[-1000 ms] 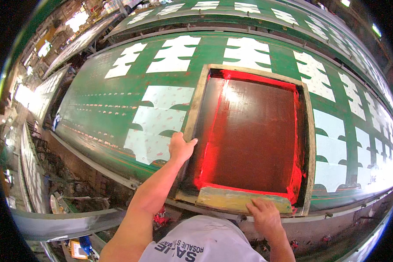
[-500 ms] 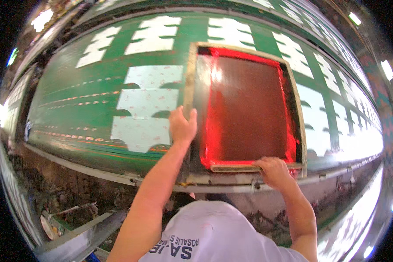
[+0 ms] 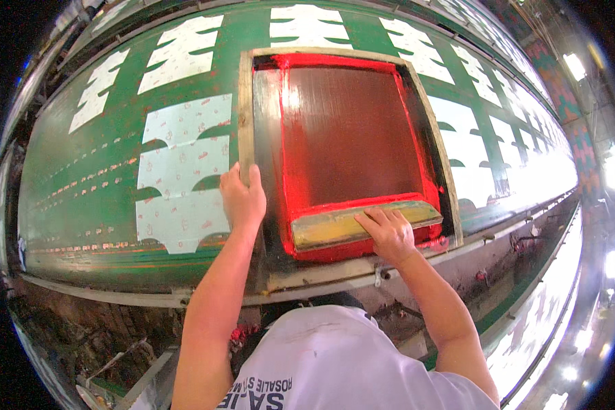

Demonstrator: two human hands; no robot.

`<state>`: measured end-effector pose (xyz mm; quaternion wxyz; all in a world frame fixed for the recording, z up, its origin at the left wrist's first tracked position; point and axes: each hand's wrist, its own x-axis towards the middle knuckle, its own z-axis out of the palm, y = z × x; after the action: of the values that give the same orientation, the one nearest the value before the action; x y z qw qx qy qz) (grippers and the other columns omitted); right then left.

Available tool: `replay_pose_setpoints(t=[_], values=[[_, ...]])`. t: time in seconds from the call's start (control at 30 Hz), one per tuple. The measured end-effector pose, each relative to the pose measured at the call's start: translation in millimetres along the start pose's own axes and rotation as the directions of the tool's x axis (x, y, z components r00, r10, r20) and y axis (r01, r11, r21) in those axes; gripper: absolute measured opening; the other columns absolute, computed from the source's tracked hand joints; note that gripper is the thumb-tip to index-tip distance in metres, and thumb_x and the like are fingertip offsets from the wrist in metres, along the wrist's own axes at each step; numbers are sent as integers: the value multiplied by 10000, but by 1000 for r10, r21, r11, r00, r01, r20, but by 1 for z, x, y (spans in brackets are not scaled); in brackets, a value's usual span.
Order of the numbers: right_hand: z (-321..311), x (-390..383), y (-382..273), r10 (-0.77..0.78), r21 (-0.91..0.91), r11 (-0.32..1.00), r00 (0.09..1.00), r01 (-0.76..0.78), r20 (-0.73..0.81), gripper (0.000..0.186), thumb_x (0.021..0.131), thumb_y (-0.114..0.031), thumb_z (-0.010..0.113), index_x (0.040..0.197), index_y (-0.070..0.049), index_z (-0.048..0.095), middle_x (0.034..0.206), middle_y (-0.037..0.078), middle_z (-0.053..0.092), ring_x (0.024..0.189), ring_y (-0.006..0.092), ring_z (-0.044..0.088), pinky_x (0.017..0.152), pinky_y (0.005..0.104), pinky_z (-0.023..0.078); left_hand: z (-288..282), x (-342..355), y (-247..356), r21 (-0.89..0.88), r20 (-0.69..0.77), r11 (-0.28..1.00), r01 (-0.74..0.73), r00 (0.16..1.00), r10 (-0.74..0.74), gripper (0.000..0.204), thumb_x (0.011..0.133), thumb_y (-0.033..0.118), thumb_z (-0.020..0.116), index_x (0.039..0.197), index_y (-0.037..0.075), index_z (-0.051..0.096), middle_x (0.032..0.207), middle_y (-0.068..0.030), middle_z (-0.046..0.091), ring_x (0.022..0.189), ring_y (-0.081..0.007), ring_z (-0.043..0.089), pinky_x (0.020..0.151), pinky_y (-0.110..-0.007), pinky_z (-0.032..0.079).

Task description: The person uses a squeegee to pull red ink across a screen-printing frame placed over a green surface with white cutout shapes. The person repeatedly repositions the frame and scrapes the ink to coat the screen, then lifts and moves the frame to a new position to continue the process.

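From my remote seat, taking the middle of the big rectangular wooden-rimmed screen frame (image 3: 246, 109) as the clock's centre, I see the bare left hand (image 3: 244, 198) at eight o'clock, closed on the left rail, thumb standing inside it and fingers along the outer side. The bare right hand (image 3: 391, 238) is at five o'clock, narrowly bent over the long, flat, yellow-and-grey squeegee (image 3: 321, 229), which lies slanted at six o'clock inside the frame, beside bright red ink (image 3: 285, 147) bordering the dark red mesh (image 3: 352, 137). The right thumb is hidden from me, as is the squeegee's underside, and I can't make out the left fingertips. The frame covers whatever part of the long green table (image 3: 113, 154) lies beneath it. At nine o'clock, white cut-out sheets with small red motifs (image 3: 184, 164) show clearly; at three, glare bleaches the white cut-out sheets (image 3: 461, 171). The lower edge cuts off the white shirt (image 3: 328, 355).
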<state>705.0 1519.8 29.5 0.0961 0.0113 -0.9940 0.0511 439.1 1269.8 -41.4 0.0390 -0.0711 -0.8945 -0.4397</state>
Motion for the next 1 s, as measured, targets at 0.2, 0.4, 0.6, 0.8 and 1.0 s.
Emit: replay_pose_setpoints(t=[0.2,0.4,0.6,0.8,1.0], values=[[34,125,70,8,-57,998,994,-14,-112,457,818,8,722,1242,-154,780,1155,90,757,1089,341,751,970,494,595,3,-2,1,-18,-22,1000,25,999,-26,560,1104,374,664,1435,-77,643,1301,-271,659,1286,-452,600,1140,-529,466],[57,256,159,8,-128,992,998,-16,-58,463,847,-10,717,1271,-190,771,1120,101,755,1078,345,764,961,499,610,6,-2,4,9,-70,1000,29,997,-28,438,1110,301,658,1362,-56,688,1219,-230,691,1191,-421,637,1060,-517,500],[66,369,225,37,-226,973,999,-34,10,396,941,-83,695,1307,-207,783,1202,120,773,1176,332,767,1026,507,609,9,-2,9,50,-127,997,54,991,-47,347,1109,252,678,1272,-53,712,1156,-211,706,1111,-403,665,1007,-488,526],[51,431,265,75,-122,990,995,-66,71,473,954,-64,673,1368,-256,799,1331,146,800,1216,385,770,1032,531,620,12,-2,9,126,-184,992,-13,982,36,318,1108,237,689,1250,-46,712,1130,-192,709,1079,-392,668,975,-483,529],[49,444,280,-1,-162,986,991,24,137,357,946,-106,678,1275,-166,803,1302,173,801,1212,397,768,1033,538,621,11,-1,13,115,-131,993,34,991,-18,303,1113,213,687,1284,-34,726,1157,-188,715,1103,-356,683,995,-461,542]])
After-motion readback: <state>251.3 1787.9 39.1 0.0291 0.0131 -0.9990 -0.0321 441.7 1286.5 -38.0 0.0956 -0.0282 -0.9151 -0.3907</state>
